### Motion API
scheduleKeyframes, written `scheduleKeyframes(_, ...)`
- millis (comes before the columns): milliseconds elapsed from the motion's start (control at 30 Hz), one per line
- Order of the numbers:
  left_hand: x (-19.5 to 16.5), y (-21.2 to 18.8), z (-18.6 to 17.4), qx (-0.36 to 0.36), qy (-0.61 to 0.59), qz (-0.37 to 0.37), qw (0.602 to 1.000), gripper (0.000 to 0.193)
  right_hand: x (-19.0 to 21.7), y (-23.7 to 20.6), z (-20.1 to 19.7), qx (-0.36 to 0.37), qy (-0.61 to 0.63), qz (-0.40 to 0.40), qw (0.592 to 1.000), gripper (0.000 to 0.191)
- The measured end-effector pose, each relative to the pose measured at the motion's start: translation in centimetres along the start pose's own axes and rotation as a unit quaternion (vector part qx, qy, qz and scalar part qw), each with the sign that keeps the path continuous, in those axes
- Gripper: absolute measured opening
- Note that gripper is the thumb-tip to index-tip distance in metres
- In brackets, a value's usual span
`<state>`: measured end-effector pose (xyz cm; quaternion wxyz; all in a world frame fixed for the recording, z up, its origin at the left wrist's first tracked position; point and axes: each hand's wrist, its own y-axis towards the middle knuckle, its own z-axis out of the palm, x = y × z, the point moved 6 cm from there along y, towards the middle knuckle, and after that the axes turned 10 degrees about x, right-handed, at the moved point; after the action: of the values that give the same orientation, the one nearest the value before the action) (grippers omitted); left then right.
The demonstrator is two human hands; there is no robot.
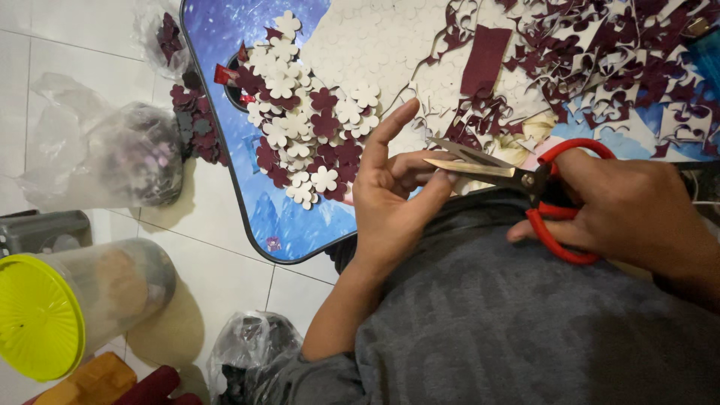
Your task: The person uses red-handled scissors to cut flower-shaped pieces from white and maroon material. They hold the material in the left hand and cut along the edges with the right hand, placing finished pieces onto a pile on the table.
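Observation:
My right hand (637,214) grips red-handled scissors (525,180), blades parted and pointing left. My left hand (394,191) is at the blade tips, thumb and fingers pinched close together; whatever small piece is between them is hidden. Just beyond my left hand lies a heap of cut flower shapes (304,112), white and maroon, on a blue lap table (225,90). Maroon and white offcut scraps (600,52) cover the table's right part, with a maroon rectangular sheet (485,58) among them.
On the white tiled floor at left are a clear plastic bag of cut pieces (127,154), a transparent jar with a lime-green lid (45,315), a dark bag (251,352) and an orange object (94,382). More flower shapes (196,112) have spilled beside the table edge.

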<state>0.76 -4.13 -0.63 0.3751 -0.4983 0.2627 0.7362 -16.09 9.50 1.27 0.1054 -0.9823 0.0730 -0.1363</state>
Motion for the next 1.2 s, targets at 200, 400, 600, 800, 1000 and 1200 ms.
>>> scheduleKeyframes(200,0.5,0.1,-0.3,0.001,-0.011,-0.006,1.000,0.074,-0.3,0.1,0.2,0.000,0.003,-0.013,1.000,0.084)
scheduleKeyframes(400,0.9,0.2,-0.6,0.013,-0.028,-0.004,1.000,0.071,-0.6,-0.1,0.6,-0.009,0.000,-0.033,0.999,0.085)
scheduleKeyframes(600,1.2,0.3,-0.5,0.018,-0.055,0.007,0.998,0.069,-1.0,0.0,1.0,0.012,-0.020,-0.004,1.000,0.083)
scheduleKeyframes(800,1.3,0.4,-0.6,0.017,-0.034,0.003,0.999,0.067,-0.8,-0.4,0.4,-0.022,0.006,-0.027,0.999,0.075)
scheduleKeyframes(1000,1.5,0.4,-0.5,0.011,-0.052,-0.009,0.999,0.069,-0.9,0.0,0.6,-0.003,-0.010,-0.017,1.000,0.076)
scheduleKeyframes(1200,1.5,0.5,-0.6,0.014,-0.039,-0.016,0.999,0.069,-1.1,-0.2,0.9,0.018,-0.005,-0.006,1.000,0.077)
